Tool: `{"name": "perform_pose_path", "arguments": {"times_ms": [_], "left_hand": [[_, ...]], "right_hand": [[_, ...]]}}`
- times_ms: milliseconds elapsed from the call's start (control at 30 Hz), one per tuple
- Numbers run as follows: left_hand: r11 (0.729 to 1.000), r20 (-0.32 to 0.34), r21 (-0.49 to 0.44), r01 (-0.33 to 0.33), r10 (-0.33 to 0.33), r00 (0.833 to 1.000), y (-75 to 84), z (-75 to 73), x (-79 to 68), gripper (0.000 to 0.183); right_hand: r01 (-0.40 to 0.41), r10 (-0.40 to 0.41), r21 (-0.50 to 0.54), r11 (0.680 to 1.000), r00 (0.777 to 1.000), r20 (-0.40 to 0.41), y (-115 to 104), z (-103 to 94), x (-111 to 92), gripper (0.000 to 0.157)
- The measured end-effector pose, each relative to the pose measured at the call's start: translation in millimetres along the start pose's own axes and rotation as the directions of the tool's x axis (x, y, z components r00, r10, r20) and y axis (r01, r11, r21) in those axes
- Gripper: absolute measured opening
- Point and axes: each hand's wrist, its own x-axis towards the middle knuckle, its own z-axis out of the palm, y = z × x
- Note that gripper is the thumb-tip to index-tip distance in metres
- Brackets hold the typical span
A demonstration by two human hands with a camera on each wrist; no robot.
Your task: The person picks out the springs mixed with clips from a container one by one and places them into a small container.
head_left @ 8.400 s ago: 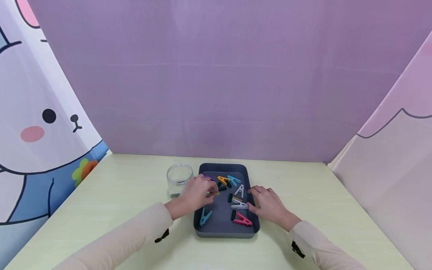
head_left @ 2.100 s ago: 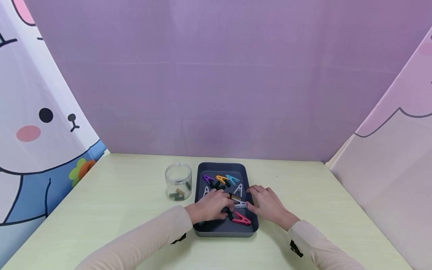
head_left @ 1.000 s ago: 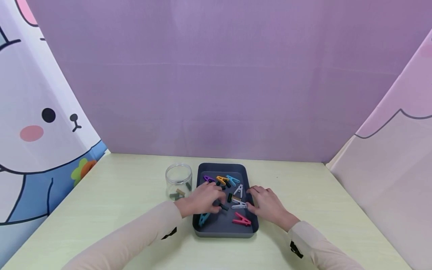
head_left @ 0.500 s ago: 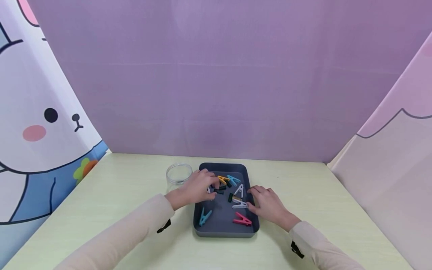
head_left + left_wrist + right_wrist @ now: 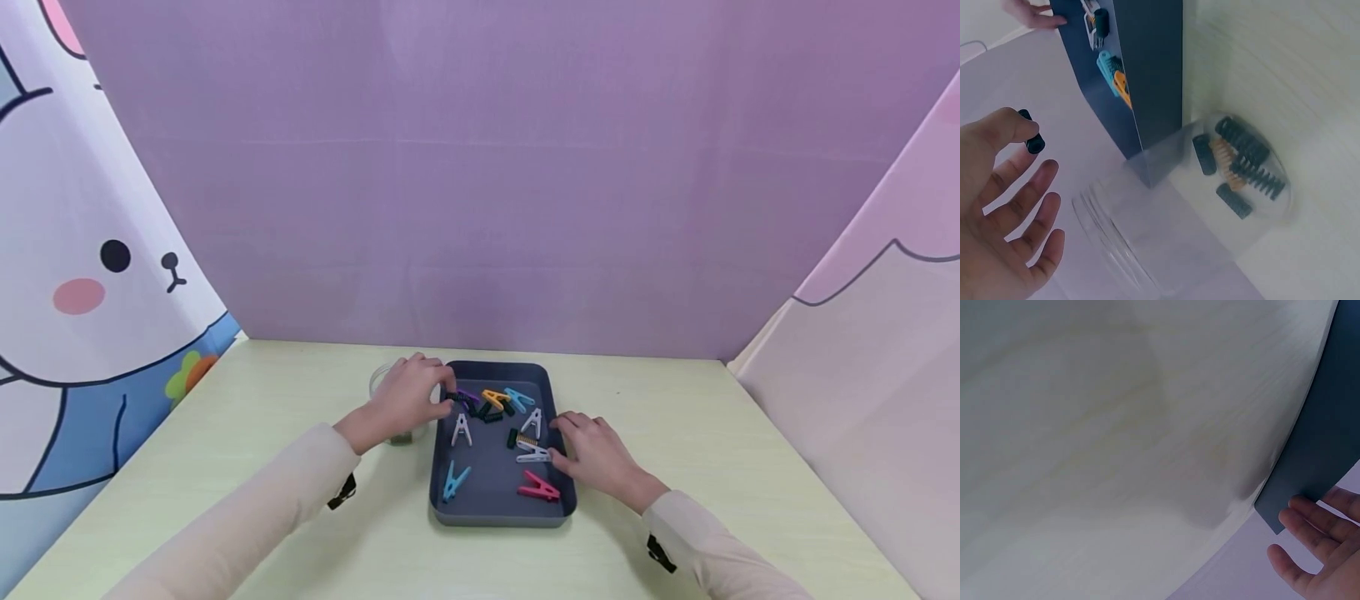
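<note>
My left hand (image 5: 405, 398) pinches a small black spring (image 5: 1034, 134) between thumb and forefinger, the other fingers loosely spread. It is above the clear jar (image 5: 1100, 215), which it mostly hides in the head view. Inside the jar lie several black springs (image 5: 1233, 201) and a copper-coloured spring (image 5: 1225, 159). My right hand (image 5: 596, 454) rests against the right wall of the dark grey tray (image 5: 498, 518), its fingers lightly bent at the wall (image 5: 1316, 450). In the tray are white clips (image 5: 461, 430), blue clips (image 5: 454, 482), a pink clip (image 5: 538, 487), a yellow clip (image 5: 495, 399) and a purple clip (image 5: 467, 397).
Several dark springs (image 5: 492, 417) lie among the clips, and a gold spring (image 5: 527, 439) is near the tray's right side. Tray and jar stand side by side on a pale wooden table (image 5: 660, 400). A purple cloth (image 5: 480, 208) hangs behind.
My left hand has taken the black spring from beside the pink clip and carried it left and away from me, across the tray to the jar. My right hand stays at the tray wall.
</note>
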Motion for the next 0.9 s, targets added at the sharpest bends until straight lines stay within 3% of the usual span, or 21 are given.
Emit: {"name": "perform_pose_path", "arguments": {"times_ms": [133,367,500,900], "left_hand": [[0.999,-0.028,-0.003,0.036,-0.036,0.999,-6.7,-3.9,-1.8,0.013],[0.998,-0.126,-0.052,0.033,-0.04,0.991,-27.0,-6.5,-5.1,0.012],[0.996,-0.154,-0.059,0.073,-0.081,0.985,-36.9,-9.5,-7.5,0.012],[0.988,-0.126,-0.048,0.147,-0.152,0.98,-55.8,-3.1,-14.9,0.013]], "right_hand": [[-0.002,0.002,0.002,1.0,1.0,0.005,0.0,-0.5,0.1,0.037],[-0.009,0.009,0.005,1.0,1.0,0.02,-0.2,-0.8,0.3,0.038],[-0.01,0.01,0.004,1.0,1.0,0.026,0.2,-0.8,0.3,0.039],[-0.029,0.028,0.013,0.999,0.999,0.045,-0.1,-1.2,0.1,0.041]]}}
